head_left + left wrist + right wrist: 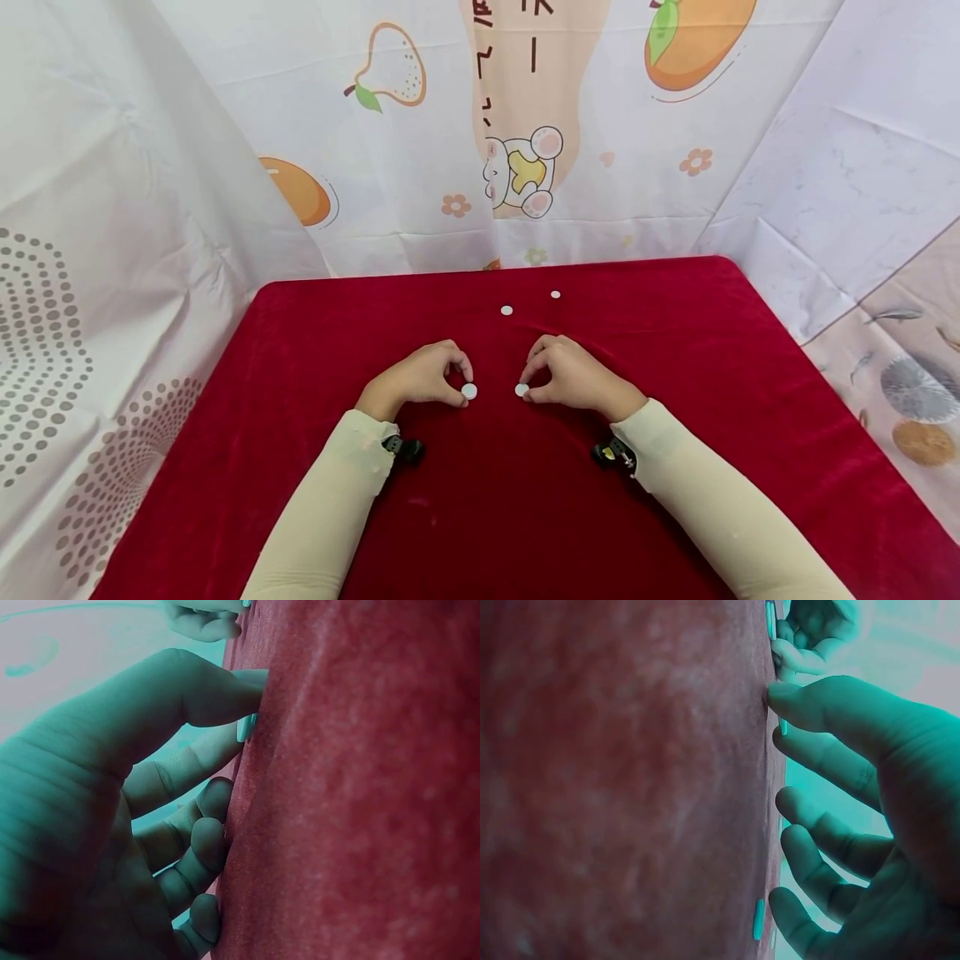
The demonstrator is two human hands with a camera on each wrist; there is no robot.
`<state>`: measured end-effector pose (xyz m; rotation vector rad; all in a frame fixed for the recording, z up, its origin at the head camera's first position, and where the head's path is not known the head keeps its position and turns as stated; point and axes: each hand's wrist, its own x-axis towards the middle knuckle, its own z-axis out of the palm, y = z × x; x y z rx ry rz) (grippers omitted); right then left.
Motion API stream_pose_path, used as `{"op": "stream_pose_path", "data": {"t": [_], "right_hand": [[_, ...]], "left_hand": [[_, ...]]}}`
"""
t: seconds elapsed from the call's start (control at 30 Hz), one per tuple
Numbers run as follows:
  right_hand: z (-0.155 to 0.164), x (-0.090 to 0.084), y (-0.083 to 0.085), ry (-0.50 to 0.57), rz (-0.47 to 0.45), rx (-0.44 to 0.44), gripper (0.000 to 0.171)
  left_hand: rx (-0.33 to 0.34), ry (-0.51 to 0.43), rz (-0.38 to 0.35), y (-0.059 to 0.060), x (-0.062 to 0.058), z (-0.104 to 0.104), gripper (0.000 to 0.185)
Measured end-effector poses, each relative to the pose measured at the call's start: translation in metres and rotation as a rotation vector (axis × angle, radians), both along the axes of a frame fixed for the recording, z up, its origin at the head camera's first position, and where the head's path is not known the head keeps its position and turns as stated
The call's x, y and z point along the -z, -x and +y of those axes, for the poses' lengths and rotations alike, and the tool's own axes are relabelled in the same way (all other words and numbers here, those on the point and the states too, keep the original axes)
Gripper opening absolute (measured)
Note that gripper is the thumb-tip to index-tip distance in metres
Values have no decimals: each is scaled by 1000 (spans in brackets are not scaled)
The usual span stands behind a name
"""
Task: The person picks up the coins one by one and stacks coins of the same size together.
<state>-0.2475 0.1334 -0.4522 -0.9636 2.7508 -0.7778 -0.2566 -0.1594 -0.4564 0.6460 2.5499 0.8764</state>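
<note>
Nearest the viewer, two cream sleeves (pixel 330 508) run up over the red cloth (pixel 225 467) that covers the table, each with a small black wrist device (pixel 403 449) at the cuff. Past the cuffs, the left hand (pixel 417 380) pinches a white disc (pixel 468 391) between thumb and forefinger, the disc flat on the cloth; the left wrist view shows its edge (pixel 246 727) under the thumb tip. Just beside that disc, the right hand (pixel 573 377) pinches a second white disc (pixel 522 389) the same way, narrow grip, the other fingers loosely curled. The two discs lie close but apart. Farther back from them, two smaller loose discs (pixel 507 310) sit in the open, nothing between them and the hands. Behind the cloth hangs a fruit-printed curtain (pixel 525 125).
</note>
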Motion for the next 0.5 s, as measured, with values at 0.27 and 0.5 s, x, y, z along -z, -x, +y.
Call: {"op": "stream_pose_path", "data": {"t": [0.27,0.5], "right_hand": [[1,4,2,37,-20,-13,12],[2,7,4,40,-19,-10,13]], "left_hand": [[4,-4,11,1,2,0,23],[3,-3,8,1,1,0,24]]}}
